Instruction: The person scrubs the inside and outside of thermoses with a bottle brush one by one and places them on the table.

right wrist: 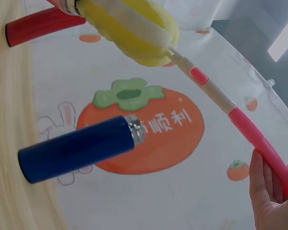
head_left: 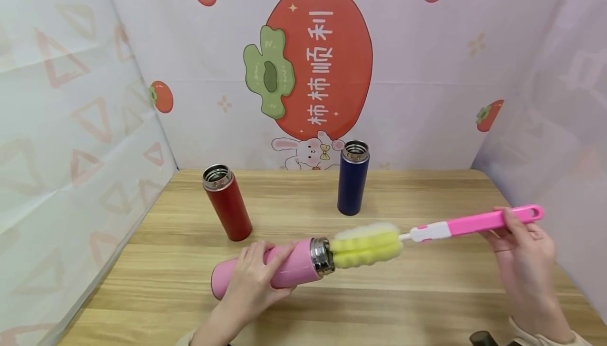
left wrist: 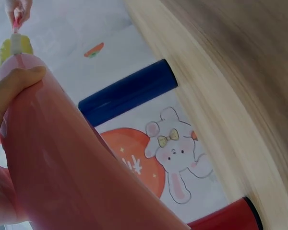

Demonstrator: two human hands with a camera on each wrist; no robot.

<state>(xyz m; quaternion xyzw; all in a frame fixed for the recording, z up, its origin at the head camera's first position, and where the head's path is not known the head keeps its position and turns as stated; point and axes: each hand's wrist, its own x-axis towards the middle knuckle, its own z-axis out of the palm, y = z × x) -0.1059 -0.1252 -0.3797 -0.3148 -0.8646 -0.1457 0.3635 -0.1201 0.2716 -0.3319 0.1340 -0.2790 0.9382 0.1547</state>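
Note:
My left hand (head_left: 256, 277) grips a pink thermos bottle (head_left: 296, 267) round its body, tilted with its steel mouth toward the right. In the left wrist view the thumb lies along the pink bottle (left wrist: 62, 143). Between thumb and fingers, my right hand (head_left: 524, 248) holds the pink handle of a bottle brush (head_left: 479, 223) near its looped end. The yellow and white sponge head (head_left: 367, 246) meets the bottle's mouth, its tip at the rim and most of it outside. In the right wrist view fingers (right wrist: 261, 177) curl beside the handle.
A red bottle (head_left: 229, 206) stands lidless at the left of the wooden table (head_left: 417, 304). Farther back stands a blue bottle (head_left: 352, 177), also without a lid. Behind the table hangs a printed cloth (head_left: 412, 72). A dark object (head_left: 481, 338) shows at the bottom right edge.

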